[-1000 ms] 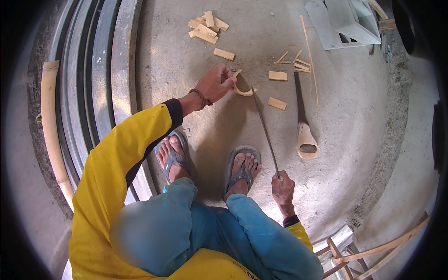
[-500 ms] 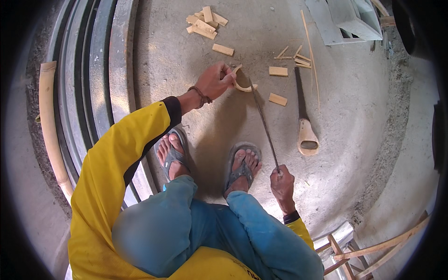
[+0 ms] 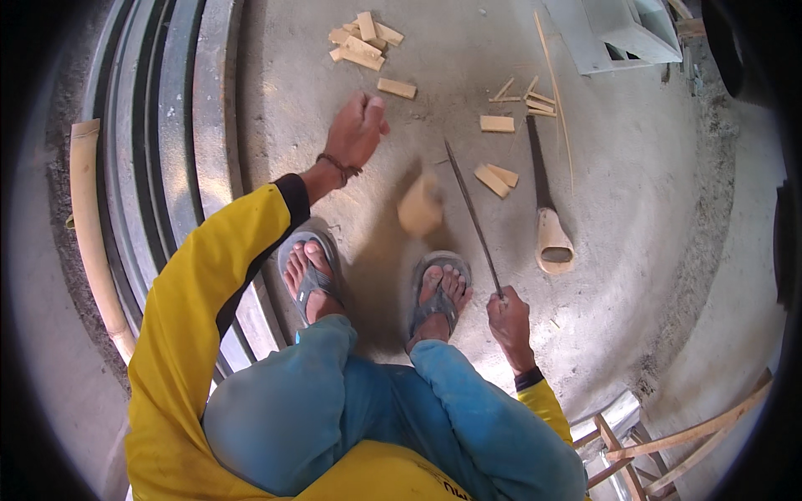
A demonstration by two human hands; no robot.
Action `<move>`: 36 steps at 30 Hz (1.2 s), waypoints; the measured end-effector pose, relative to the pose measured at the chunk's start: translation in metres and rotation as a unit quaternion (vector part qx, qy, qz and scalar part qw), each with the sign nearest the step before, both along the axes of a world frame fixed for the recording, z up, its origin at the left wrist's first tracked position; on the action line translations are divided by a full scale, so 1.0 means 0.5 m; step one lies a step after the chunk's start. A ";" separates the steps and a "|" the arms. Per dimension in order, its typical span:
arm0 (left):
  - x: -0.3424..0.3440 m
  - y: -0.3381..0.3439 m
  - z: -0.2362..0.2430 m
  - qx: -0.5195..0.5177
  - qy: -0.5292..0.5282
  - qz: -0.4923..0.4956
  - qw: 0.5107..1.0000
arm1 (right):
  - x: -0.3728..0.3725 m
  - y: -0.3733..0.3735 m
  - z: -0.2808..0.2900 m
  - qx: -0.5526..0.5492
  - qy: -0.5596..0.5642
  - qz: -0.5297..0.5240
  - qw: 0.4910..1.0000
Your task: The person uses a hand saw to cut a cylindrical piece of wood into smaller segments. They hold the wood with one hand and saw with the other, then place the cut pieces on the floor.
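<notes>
Head view, looking down at a concrete floor (image 3: pixel 618 225). Work seems partway: many flat wooden slats appear finished, most in a far heap (image 3: pixel 362 55), others farther right (image 3: pixel 497 123). A blurred tan piece (image 3: pixel 420 206) looks left to do; it is beyond the right foot (image 3: pixel 438 292), apart from both hands, whether airborne or grounded I cannot tell. The right hand (image 3: pixel 510 321) grips a long dark blade (image 3: pixel 472 213). The left hand (image 3: pixel 355 129) appears empty, its finger pose unclear.
</notes>
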State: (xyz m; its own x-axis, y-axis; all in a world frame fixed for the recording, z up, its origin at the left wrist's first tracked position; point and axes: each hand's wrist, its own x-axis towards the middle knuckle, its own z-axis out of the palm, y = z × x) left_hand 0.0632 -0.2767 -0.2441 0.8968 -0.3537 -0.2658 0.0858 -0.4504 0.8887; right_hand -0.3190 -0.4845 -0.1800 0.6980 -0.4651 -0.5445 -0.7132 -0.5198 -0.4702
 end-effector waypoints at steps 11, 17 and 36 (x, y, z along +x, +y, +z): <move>-0.119 0.051 0.079 0.162 -0.071 -0.366 0.914 | -0.026 -0.009 0.009 0.002 -0.025 -0.029 0.999; -0.225 0.128 0.073 0.157 -0.131 -0.551 0.809 | -0.052 -0.001 -0.001 0.011 -0.086 -0.096 0.992; -0.277 0.155 -0.015 0.125 -0.192 -0.695 0.682 | -0.035 0.009 -0.021 0.138 -0.105 -0.314 0.934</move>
